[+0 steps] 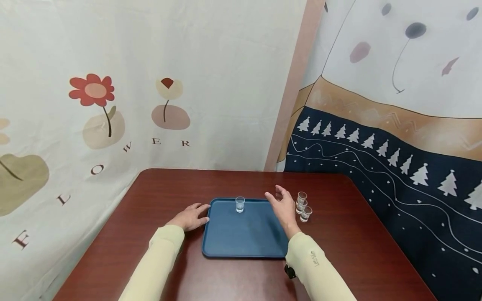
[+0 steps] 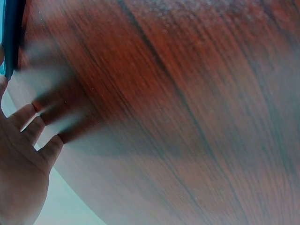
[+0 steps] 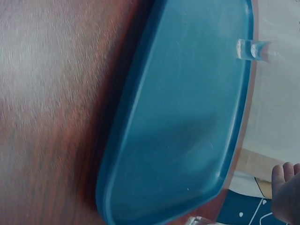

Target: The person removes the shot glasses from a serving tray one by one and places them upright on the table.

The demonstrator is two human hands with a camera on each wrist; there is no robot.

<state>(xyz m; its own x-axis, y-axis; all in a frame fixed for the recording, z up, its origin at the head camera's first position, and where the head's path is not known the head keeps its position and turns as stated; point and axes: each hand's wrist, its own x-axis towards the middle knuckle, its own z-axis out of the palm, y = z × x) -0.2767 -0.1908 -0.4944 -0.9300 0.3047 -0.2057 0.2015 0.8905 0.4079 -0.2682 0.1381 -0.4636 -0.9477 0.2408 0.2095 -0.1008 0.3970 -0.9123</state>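
Note:
A blue tray (image 1: 244, 234) lies on the table, with one small clear glass (image 1: 239, 205) upright near the middle of its far edge. At the tray's left rim rests my left hand (image 1: 191, 218), fingers spread; in the left wrist view part of this hand (image 2: 23, 159) shows beside a sliver of the tray. My right hand (image 1: 285, 209) hovers over the tray's right side with relaxed fingers and holds nothing. Just right of it, three more small clear glasses (image 1: 306, 214) stand close together on the table. The right wrist view shows the tray (image 3: 173, 112) and its glass (image 3: 253, 49).
The reddish-brown wooden table (image 1: 158, 188) spreads around the tray on all sides. Behind it hangs a pale cloth (image 1: 226, 83) with printed flowers and letters. A dark blue cloth with white trees (image 1: 376, 184) hangs along the right side.

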